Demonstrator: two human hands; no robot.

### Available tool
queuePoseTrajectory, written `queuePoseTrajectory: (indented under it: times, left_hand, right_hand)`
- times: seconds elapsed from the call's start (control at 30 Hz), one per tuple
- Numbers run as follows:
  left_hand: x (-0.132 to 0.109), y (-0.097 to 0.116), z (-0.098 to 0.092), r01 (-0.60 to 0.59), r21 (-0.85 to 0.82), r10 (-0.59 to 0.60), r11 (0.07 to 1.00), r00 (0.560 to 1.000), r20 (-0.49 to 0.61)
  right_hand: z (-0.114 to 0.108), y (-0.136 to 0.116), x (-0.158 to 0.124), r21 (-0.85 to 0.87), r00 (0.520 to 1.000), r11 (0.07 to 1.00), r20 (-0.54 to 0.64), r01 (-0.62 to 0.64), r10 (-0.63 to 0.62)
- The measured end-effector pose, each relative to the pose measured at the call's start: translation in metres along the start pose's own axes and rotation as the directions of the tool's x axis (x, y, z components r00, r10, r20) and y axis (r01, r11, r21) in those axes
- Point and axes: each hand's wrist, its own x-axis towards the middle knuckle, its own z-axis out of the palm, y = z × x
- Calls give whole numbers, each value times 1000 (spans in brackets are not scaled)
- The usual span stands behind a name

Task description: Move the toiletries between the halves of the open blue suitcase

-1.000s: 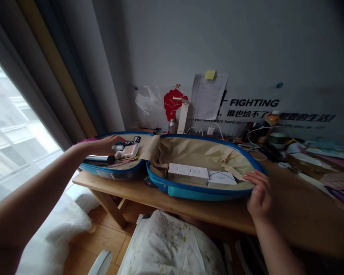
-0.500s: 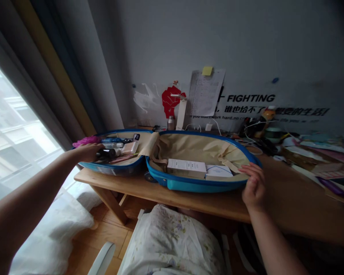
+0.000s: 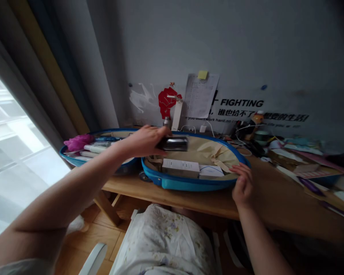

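Observation:
A blue suitcase [image 3: 189, 187] lies spread out on the wooden desk, its two halves side by side. My left hand [image 3: 149, 140] grips a dark, shiny bottle-like object [image 3: 176, 143], slightly blurred, above the inner edge of the right half. Inside that half, two white boxes, one [image 3: 180, 168] beside the other [image 3: 211, 171], rest along the near side on beige lining. My right hand [image 3: 243, 182] has its fingers over the right rim of the suitcase. In the left half sit a pink mesh puff [image 3: 78, 142] and several tubes [image 3: 94, 148], partly hidden by my left forearm.
Papers and a purple pen-like object [image 3: 311, 186] clutter the desk's right side. A white lamp [image 3: 177, 114], a metal bottle [image 3: 166, 122] and a charger [image 3: 203, 128] stand behind the suitcase. A curtain [image 3: 46, 68] and window are at left.
My left hand has lifted the dark bottle-like object from the left half and carried it right, over the right half. My right hand stays on the rim; the view has shifted slightly.

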Motion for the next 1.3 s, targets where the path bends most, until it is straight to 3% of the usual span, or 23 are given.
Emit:
queuePoseTrajectory:
  times: [0.1, 0.17, 0.37, 0.63, 0.9, 1.3]
  left_hand:
    - [32, 41, 17, -87, -148, 109, 985, 983, 148]
    - [44, 57, 33, -93, -183, 138, 979, 958, 251]
    - [51, 66, 68, -88, -200, 169, 976, 887, 431]
    - [54, 69, 82, -146, -139, 194, 979, 872, 449]
    - [52, 74, 88, -51, -111, 98, 992, 875, 475]
    - [45, 55, 87, 10, -167, 74, 986, 868, 492]
  right_hand:
    - [-1, 1, -2, -4, 1000, 1000, 0, 27, -27]
    - [-1, 3, -3, -5, 999, 999, 7, 37, -37]
    - [-2, 5, -3, -5, 999, 999, 29, 41, -41]
    - [-1, 6, -3, 15, 999, 999, 16, 51, -51]
    - [-2, 5, -2, 25, 998, 998, 9, 56, -56]
    - [-1, 11, -4, 16, 1000, 1000, 2, 27, -27]
